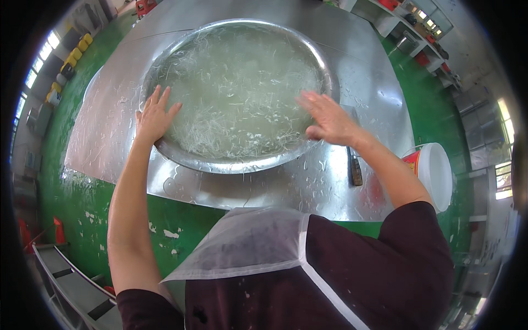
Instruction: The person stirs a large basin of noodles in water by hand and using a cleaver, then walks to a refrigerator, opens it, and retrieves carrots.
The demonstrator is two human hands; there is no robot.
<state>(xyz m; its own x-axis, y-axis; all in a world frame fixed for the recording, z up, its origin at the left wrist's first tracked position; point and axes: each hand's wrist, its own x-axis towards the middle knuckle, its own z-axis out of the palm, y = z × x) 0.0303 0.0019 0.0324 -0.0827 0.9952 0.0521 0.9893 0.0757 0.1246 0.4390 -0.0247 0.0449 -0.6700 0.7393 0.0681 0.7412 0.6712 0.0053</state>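
Note:
A wide metal basin (241, 166) filled with cloudy water stands before me on a stainless steel table. Fine pale shreds (206, 132) float in the water, thickest along the near side. My left hand (156, 113) is at the basin's left rim, fingers spread and holding nothing. Over the right rim, my right hand (330, 117) is held with its fingers stretched towards the water, slightly blurred; its palm is empty. Just right of the basin lies a knife or cleaver with a dark handle (356, 170), its blade partly hidden by my right hand and forearm.
The wet steel table (371, 74) ends near my apron (255, 235). A white bucket (437, 177) is at the table's right edge. Lower left is a metal rack (78, 284). Yellow jugs (76, 53) line the left wall, and shelves (420, 41) stand at the far right.

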